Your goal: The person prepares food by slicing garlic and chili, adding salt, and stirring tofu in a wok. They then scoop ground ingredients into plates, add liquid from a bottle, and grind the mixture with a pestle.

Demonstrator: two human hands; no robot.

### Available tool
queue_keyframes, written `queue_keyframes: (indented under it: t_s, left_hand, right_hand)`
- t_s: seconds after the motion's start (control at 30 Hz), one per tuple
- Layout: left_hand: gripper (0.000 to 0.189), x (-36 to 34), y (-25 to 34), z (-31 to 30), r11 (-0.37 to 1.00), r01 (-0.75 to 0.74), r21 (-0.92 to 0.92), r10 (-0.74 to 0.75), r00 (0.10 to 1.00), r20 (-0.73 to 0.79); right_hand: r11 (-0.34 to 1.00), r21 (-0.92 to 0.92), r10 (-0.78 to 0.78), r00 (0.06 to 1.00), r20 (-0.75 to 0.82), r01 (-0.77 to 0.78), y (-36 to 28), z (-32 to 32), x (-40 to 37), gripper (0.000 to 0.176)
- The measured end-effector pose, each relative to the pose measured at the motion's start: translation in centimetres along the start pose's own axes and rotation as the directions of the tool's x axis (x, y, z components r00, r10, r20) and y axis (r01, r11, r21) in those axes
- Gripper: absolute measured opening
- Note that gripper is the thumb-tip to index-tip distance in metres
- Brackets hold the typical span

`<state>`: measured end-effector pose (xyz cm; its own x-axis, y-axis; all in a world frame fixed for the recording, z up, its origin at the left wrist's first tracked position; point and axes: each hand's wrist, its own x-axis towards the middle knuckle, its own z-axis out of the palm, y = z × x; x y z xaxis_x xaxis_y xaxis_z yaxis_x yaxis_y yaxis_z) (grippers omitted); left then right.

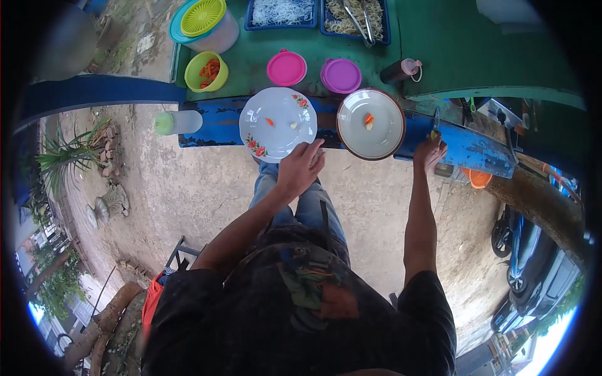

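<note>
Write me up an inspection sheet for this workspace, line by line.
Surface: worn blue ledge; green counter beyond.
Job's things: floral plate bearing an orange piece and a pale piece; brown-rimmed plate with similar pieces; knife.
Clutter: yellow-green bowl, pink lid, purple lid, dark squeeze bottle, green-capped bottle, tongs on bean sprouts.
Grippers: left hand by the floral plate's near rim, contact unclear; right hand holding the knife.
Cables: nothing seen.
Surroundings: pale ground, spiky plant, tree trunk, parked car.
</note>
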<state>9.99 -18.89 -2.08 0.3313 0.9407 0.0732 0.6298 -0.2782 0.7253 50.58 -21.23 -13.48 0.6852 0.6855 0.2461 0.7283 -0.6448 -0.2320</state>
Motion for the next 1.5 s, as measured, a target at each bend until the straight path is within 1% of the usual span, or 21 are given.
queue_keyframes:
  t_s: [0.07, 0.13, 0.17, 0.2, 0.23, 0.27, 0.33, 0.37, 0.4, 0.47, 0.53, 0.6, 0.67, 0.73, 0.87, 0.93, 1.03, 1.27, 1.37, 1.43, 1.5]
  left_hand:
    - [0.032, -3.4, -2.8, -2.6, 0.994, 0.112, 0.015, -0.111, 0.993, -0.035]
    - [0.032, -5.7, -4.6, -5.1, 0.916, 0.401, 0.019, -0.400, 0.916, -0.041]
    - [0.032, -6.0, -5.7, -5.6, 0.914, 0.405, 0.013, -0.404, 0.913, -0.049]
    - [0.035, -6.4, -6.9, -5.8, 0.838, 0.541, -0.068, -0.545, 0.825, -0.148]
    - [0.037, -6.7, -7.7, -5.8, 0.739, 0.654, -0.162, -0.673, 0.703, -0.230]
    - [0.037, -6.6, -8.4, -5.7, 0.733, 0.659, -0.168, -0.679, 0.695, -0.235]
    - [0.043, -5.5, -9.8, -5.4, 0.570, 0.703, -0.426, -0.807, 0.575, -0.133]
    - [0.045, -4.2, -8.2, -6.3, 0.469, 0.738, -0.486, -0.859, 0.508, -0.057]
    - [0.045, -4.1, -8.4, -5.8, 0.465, 0.735, -0.493, -0.862, 0.502, -0.065]
    - [0.048, -3.8, -9.4, -5.5, 0.722, 0.682, -0.119, -0.662, 0.629, -0.409]
    - [0.050, -1.2, -8.1, -7.0, 0.727, 0.664, -0.175, -0.672, 0.635, -0.380]
    - [0.055, 2.4, -8.0, -7.6, 0.902, 0.430, -0.031, -0.404, 0.817, -0.411]
    - [0.062, 6.9, -8.0, -7.9, 0.959, 0.260, 0.110, -0.198, 0.898, -0.392]
    - [0.080, 11.7, -8.3, -7.1, 0.975, 0.176, 0.134, -0.115, 0.922, -0.370]
    - [0.097, 17.5, -8.3, -5.6, 0.945, 0.228, 0.233, -0.166, 0.951, -0.260]
    - [0.105, 18.2, -8.8, -5.2, 0.919, 0.175, 0.352, -0.160, 0.984, -0.073]
    - [0.105, 18.6, -9.3, -4.6, 0.908, 0.194, 0.372, -0.200, 0.979, -0.022]
    - [0.107, 18.1, -9.3, -4.7, 0.922, 0.168, 0.349, -0.147, 0.985, -0.085]
    - [0.110, 18.9, -8.2, -7.7, 0.932, 0.173, 0.318, -0.107, 0.971, -0.213]
    - [0.120, 21.1, -9.8, -12.2, 0.932, 0.121, 0.342, 0.059, 0.879, -0.474]
    - [0.124, 25.0, -12.9, -16.7, 0.831, 0.281, 0.480, 0.101, 0.773, -0.627]
  right_hand:
    - [0.998, -0.024, 0.047, 0.994, -0.094, -0.050, -0.8, -0.6, 0.2, 0.040]
    - [0.999, -0.017, 0.048, 0.995, -0.089, -0.049, -2.3, -2.4, -0.9, 0.039]
    - [0.987, 0.159, 0.046, 0.998, -0.040, -0.039, -4.1, -3.8, -1.9, 0.040]
    - [0.944, 0.328, 0.034, 0.999, 0.013, -0.036, -6.7, -5.3, -2.6, 0.040]
    - [0.917, 0.397, -0.074, 0.995, 0.073, 0.039, -10.1, -6.9, -3.0, 0.042]
    - [0.877, 0.468, -0.183, 0.975, 0.126, 0.104, -13.6, -8.3, -3.2, 0.044]
    - [0.703, 0.511, -0.571, 0.821, -0.009, 0.494, -19.6, -8.4, -2.1, 0.059]
    - [0.701, 0.469, -0.625, 0.780, 0.039, 0.538, -22.4, -8.4, -1.5, 0.070]
    - [0.689, 0.432, -0.674, 0.734, 0.086, 0.582, -24.7, -8.0, -1.0, 0.081]
    - [0.701, 0.369, -0.696, 0.698, 0.167, 0.610, -27.4, -6.1, 0.0, 0.089]
    - [0.711, 0.298, -0.702, 0.665, 0.254, 0.636, -28.6, -4.5, 0.5, 0.098]
    - [0.719, 0.320, -0.694, 0.607, 0.388, 0.617, -28.7, -3.3, 1.0, 0.101]
    - [0.739, 0.304, -0.671, 0.612, 0.419, 0.601, -29.1, -3.4, 0.8, 0.101]
    - [0.750, 0.268, -0.655, 0.624, 0.427, 0.605, -29.4, -3.3, 0.6, 0.102]
    - [0.764, 0.268, -0.641, 0.642, 0.420, 0.587, -29.7, -3.7, 0.6, 0.104]
    - [0.752, 0.302, -0.657, 0.623, 0.425, 0.586, -29.5, -3.7, 0.8, 0.105]
    - [0.736, 0.345, -0.677, 0.628, 0.383, 0.583, -29.0, -3.4, 0.8, 0.105]
    - [0.739, 0.353, -0.674, 0.635, 0.377, 0.574, -29.3, -3.8, 0.4, 0.104]
    - [0.730, 0.323, -0.683, 0.651, 0.331, 0.602, -29.4, -4.7, 0.0, 0.101]
    - [0.730, 0.426, -0.648, 0.739, 0.185, 0.534, -29.4, -5.7, -0.2, 0.093]
    - [0.735, 0.448, -0.622, 0.770, 0.144, 0.509, -29.8, -7.5, -0.4, 0.087]
